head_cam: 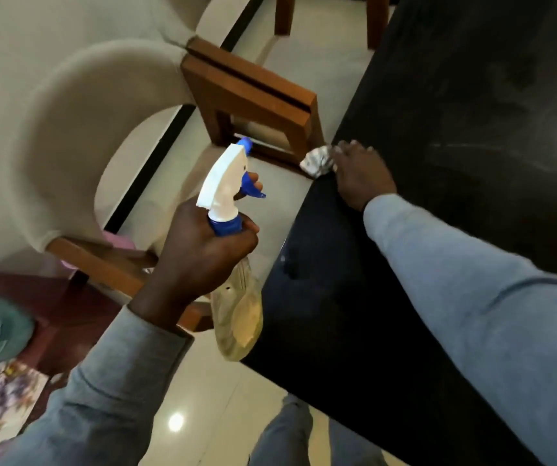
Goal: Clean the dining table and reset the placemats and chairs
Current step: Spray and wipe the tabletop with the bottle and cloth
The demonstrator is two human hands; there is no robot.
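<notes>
At the dark table's (472,112) left edge, the right hand (361,176) presses a crumpled cloth (315,160); the left hand (203,250) grips a spray bottle (233,257).

Person's visible clothing, head view. Left forearm: long sleeve (109,391) of grey-blue knit fabric, cuff ending at the wrist with a plain folded hem, light creasing along its length. Right forearm: matching sleeve (465,297), same grey-blue colour, cuff likewise closing at the wrist, broad soft folds toward the elbow. Both hands bare: left hand (200,250), right hand (361,173); no rings, watch or gloves discernible. Lower frame: trouser legs (290,435) in grey-blue cloth, faintly wrinkled. Footwear not visible.
</notes>
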